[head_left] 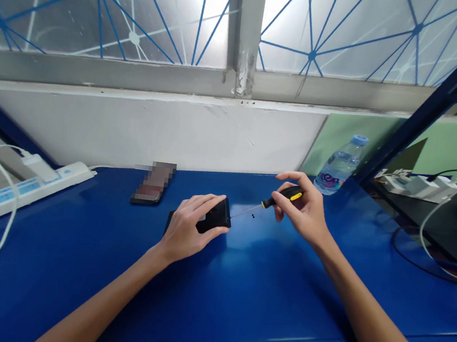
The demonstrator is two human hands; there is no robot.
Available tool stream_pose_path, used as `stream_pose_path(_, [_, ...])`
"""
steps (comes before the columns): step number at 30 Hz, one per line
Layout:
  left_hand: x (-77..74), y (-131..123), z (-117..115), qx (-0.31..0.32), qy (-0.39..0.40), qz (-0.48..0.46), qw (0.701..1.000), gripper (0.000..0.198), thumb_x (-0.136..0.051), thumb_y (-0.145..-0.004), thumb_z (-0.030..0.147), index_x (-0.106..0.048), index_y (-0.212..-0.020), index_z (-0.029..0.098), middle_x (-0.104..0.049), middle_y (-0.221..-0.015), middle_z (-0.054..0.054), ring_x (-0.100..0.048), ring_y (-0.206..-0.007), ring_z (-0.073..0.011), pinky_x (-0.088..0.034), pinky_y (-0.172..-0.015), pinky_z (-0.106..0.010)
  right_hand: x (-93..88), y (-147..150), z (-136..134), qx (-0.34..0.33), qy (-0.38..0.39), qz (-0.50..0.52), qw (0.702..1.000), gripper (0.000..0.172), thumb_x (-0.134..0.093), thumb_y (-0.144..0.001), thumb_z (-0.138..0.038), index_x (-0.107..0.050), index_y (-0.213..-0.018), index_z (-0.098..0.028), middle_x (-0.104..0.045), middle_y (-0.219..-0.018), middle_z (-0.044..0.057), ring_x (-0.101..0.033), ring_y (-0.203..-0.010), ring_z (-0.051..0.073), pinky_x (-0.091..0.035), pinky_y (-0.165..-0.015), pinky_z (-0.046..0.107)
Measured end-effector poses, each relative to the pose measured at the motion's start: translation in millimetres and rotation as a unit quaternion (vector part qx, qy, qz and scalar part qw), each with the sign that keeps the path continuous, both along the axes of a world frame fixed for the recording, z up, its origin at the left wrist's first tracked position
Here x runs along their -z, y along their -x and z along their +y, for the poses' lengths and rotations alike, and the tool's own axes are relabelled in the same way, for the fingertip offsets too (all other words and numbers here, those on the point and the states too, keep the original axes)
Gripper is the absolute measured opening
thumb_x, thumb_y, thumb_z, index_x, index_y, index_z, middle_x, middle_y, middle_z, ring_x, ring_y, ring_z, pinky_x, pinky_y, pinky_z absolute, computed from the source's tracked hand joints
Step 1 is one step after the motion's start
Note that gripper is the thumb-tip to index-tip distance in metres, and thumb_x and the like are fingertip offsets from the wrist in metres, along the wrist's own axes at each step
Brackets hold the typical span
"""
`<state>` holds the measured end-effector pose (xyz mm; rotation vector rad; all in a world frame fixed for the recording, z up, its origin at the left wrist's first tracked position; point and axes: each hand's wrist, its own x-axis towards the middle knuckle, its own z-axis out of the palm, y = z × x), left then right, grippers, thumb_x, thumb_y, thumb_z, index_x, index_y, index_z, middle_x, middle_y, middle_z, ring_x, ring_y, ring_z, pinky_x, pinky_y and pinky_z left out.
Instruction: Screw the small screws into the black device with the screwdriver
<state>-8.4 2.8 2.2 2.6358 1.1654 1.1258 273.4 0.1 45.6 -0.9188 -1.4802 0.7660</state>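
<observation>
Right now the left hand (188, 227) is clamped over a small black device (215, 216) resting near the middle of the blue bench (238, 294). Opposite it, the right hand (305, 208) is closed around the black-and-yellow handle of a screwdriver (281, 197), whose thin shaft points at the device's right end. Two tiny dark specks (254, 217) lie on the bench just below the shaft. A water bottle (339, 165) lies behind the right hand, a power strip (18, 189) at far left.
</observation>
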Motion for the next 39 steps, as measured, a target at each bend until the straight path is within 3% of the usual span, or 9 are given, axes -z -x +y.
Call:
stream_pose_path(4, [-0.9, -0.8, -0.1, -0.001, 0.000, 0.001, 1.000, 0.056, -0.077, -0.093, 0.043, -0.059, -0.144, 0.028, -0.072, -0.135, -0.014, -0.068, -0.123, -0.0349, -0.055, -0.098, -0.053, 0.1, 2.0, -2.5, 0.041, 0.011, -0.021, 0.999, 0.029, -0.082, -0.086, -0.038, -0.064, -0.100, -0.022, -0.053, -0.052, -0.010, -0.050, -0.031, 0.009, -0.036, -0.033, 0.022])
stream_pose_path(8, [0.1, -0.8, 0.3, -0.001, 0.002, -0.002, 1.000, 0.056, -0.077, -0.093, 0.044, -0.059, -0.144, 0.027, -0.072, -0.134, -0.015, -0.068, -0.123, -0.0348, -0.056, -0.098, -0.053, 1.2, -0.7, -1.0, 0.000, 0.003, 0.004, 1.000, 0.029, -0.078, -0.089, -0.037, -0.059, -0.105, -0.023, -0.063, -0.071, -0.006, -0.060, -0.042, 0.011, -0.048, -0.041, 0.024])
stream_pose_path(11, [1.2, -1.0, 0.7, 0.003, 0.000, 0.000, 1.000, 0.056, -0.076, -0.094, 0.045, -0.059, -0.144, 0.026, -0.072, -0.134, -0.015, -0.068, -0.123, -0.0349, -0.056, -0.097, -0.053, 2.7, -2.3, 1.7, -0.020, -0.012, 0.023, 0.999, 0.029, -0.080, -0.086, -0.034, -0.055, -0.097, -0.023, -0.064, -0.085, -0.003, -0.066, -0.052, 0.012, -0.055, -0.048, 0.026])
stream_pose_path(18, [-0.2, -2.3, 1.3, 0.002, -0.005, 0.001, 1.000, 0.052, -0.073, -0.096, 0.046, -0.059, -0.142, 0.025, -0.072, -0.135, -0.014, -0.068, -0.123, -0.0341, -0.055, -0.097, -0.051, 4.8, -0.6, 2.0, 0.053, -0.012, 0.006, 0.999, 0.033, -0.083, -0.086, -0.039, -0.054, -0.090, -0.023, -0.059, -0.063, -0.008, -0.063, -0.041, 0.012, -0.047, -0.041, 0.023])
stream_pose_path(24, [0.5, -3.5, 2.0, 0.000, -0.007, 0.005, 1.000, 0.052, -0.074, -0.096, 0.045, -0.058, -0.142, 0.025, -0.072, -0.134, -0.015, -0.068, -0.123, -0.0344, -0.055, -0.096, -0.051, 7.3, -5.7, 2.6, -0.020, -0.007, 0.022, 1.000, 0.030, -0.077, -0.090, -0.036, -0.055, -0.108, -0.024, -0.063, -0.082, -0.005, -0.067, -0.049, 0.012, -0.055, -0.050, 0.027])
stream_pose_path(31, [-0.9, -4.7, 0.4, 0.002, -0.010, 0.008, 1.000, 0.052, -0.075, -0.096, 0.044, -0.059, -0.142, 0.025, -0.072, -0.134, -0.014, -0.068, -0.123, -0.0345, -0.055, -0.098, -0.051, 4.2, -0.4, 0.3, 0.062, -0.005, -0.009, 0.998, 0.031, -0.082, -0.087, -0.040, -0.057, -0.087, -0.023, -0.056, -0.054, -0.009, -0.058, -0.036, 0.012, -0.042, -0.039, 0.023])
stream_pose_path(36, [-1.0, -3.7, 1.2, -0.002, -0.010, 0.005, 1.000, 0.052, -0.073, -0.097, 0.044, -0.059, -0.142, 0.025, -0.071, -0.135, -0.014, -0.067, -0.123, -0.0344, -0.055, -0.097, -0.051, 4.7, -2.5, 2.3, 0.064, -0.032, -0.026, 0.997, 0.023, -0.075, -0.091, -0.041, -0.062, -0.090, -0.022, -0.065, -0.073, -0.002, -0.068, -0.054, 0.014, -0.054, -0.056, 0.027])
stream_pose_path(39, [-0.9, -3.4, 1.7, -0.005, -0.006, 0.000, 1.000, 0.051, -0.073, -0.097, 0.044, -0.058, -0.142, 0.026, -0.071, -0.136, -0.014, -0.067, -0.124, -0.0341, -0.055, -0.097, -0.051, 5.4, -1.5, 3.0, 0.073, -0.033, -0.012, 0.997, 0.025, -0.078, -0.087, -0.040, -0.062, -0.090, -0.022, -0.065, -0.075, -0.002, -0.066, -0.053, 0.013, -0.053, -0.054, 0.027])
